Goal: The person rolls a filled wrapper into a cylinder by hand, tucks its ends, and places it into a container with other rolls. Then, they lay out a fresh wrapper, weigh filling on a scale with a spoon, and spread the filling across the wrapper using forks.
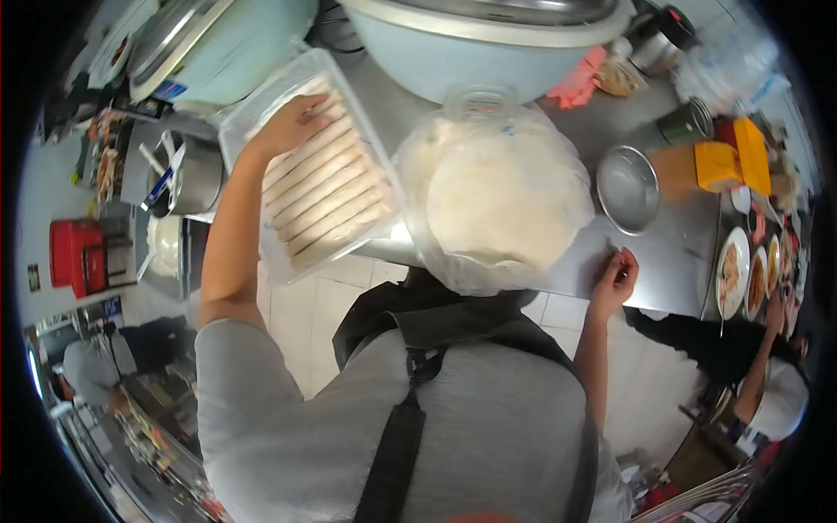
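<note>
My left hand (301, 124) reaches into a clear plastic box (384, 152) on the left and rests on the far end of a row of several pale, roll-shaped pieces (323, 192). Its fingers are slightly bent and apart. To the right of the box sits a large round pale mass, apparently dough (501, 196), under clear plastic. At the front edge of the steel table (671, 261), my right hand (617, 275) hangs beside it with fingers curled in and nothing seen in them. A metal bowl (628, 190) is just beyond that hand.
Two large pale blue tubs (488, 65) with metal lids stand at the back. Right of the bowl are a yellow carton (741, 157), a dark can (686, 122) and plates of food (732, 270). A metal pot (196, 179) stands left. Other people (772, 392) work on both sides.
</note>
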Available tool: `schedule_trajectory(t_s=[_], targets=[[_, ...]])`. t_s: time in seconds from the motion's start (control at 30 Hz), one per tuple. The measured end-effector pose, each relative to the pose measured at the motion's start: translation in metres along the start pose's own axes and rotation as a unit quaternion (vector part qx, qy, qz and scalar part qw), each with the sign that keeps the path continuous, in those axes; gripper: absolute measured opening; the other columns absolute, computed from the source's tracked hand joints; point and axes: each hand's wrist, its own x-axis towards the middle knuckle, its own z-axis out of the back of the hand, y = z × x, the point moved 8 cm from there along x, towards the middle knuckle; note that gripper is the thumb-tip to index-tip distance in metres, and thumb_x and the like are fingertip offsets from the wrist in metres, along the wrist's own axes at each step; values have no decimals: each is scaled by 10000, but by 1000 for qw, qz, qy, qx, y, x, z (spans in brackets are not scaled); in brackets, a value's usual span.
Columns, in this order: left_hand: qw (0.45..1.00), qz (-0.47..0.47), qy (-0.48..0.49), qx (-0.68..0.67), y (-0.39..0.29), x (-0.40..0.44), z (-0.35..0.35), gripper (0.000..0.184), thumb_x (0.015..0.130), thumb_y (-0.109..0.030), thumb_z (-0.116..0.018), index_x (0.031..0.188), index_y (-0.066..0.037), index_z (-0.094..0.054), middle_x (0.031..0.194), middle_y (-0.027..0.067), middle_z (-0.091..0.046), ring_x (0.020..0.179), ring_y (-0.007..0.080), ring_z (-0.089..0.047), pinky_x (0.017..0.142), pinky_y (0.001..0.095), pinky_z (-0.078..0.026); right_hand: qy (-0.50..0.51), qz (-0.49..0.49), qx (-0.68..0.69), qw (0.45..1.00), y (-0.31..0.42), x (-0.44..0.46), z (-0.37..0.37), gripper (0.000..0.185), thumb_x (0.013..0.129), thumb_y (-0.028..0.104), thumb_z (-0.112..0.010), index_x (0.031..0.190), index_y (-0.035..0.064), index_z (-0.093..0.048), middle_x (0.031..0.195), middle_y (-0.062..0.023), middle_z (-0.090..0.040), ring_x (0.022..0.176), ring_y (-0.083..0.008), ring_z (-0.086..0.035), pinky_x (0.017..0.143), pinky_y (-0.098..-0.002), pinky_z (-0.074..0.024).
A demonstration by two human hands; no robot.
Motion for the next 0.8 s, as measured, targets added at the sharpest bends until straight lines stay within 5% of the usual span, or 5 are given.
schedule_trajectory(t_s=[0.17,0.37,0.47,0.57,0.8], targets=[[981,-97,-19,166,-66,-32,9,394,931,-195,-725,1297,-59,-669,1328,131,-655,1215,249,-607,1041,369,-452,-20,95,-17,995,56,-9,7,160,941,51,-656,1102,49,-648,1064,-66,-628,925,-141,-548,763,-274,-440],[983,-153,-68,-79,-221,-84,-77,309,875,1,-725,1181,-37,-714,1176,102,-720,1133,212,-651,1008,334,-473,234,372,-99,893,175,-21,-106,426,813,76,-734,1228,75,-638,1192,-154,-629,1077,-346,-578,935,-447,-462],[985,-153,49,-63,-245,-73,-151,439,862,-69,-752,1293,-71,-667,1274,139,-668,1193,293,-614,1039,370,-465,138,362,-184,903,190,13,-125,391,806,133,-750,1184,83,-662,1174,-129,-643,1105,-330,-574,960,-453,-447],[987,-105,-23,123,-209,-61,-197,711,817,-213,-810,1464,-143,-524,1456,147,-525,1325,340,-490,1095,463,-400,289,266,-226,891,164,44,-155,354,812,158,-749,1157,116,-681,1140,-115,-666,1116,-325,-591,945,-460,-458],[980,1,-66,189,-232,-77,-177,1055,671,-275,-908,1572,-158,-371,1516,175,-433,1403,358,-367,1147,517,-286,436,202,64,875,177,33,-128,249,896,146,-744,1103,53,-643,1004,-95,-685,995,-253,-672,886,-364,-507]])
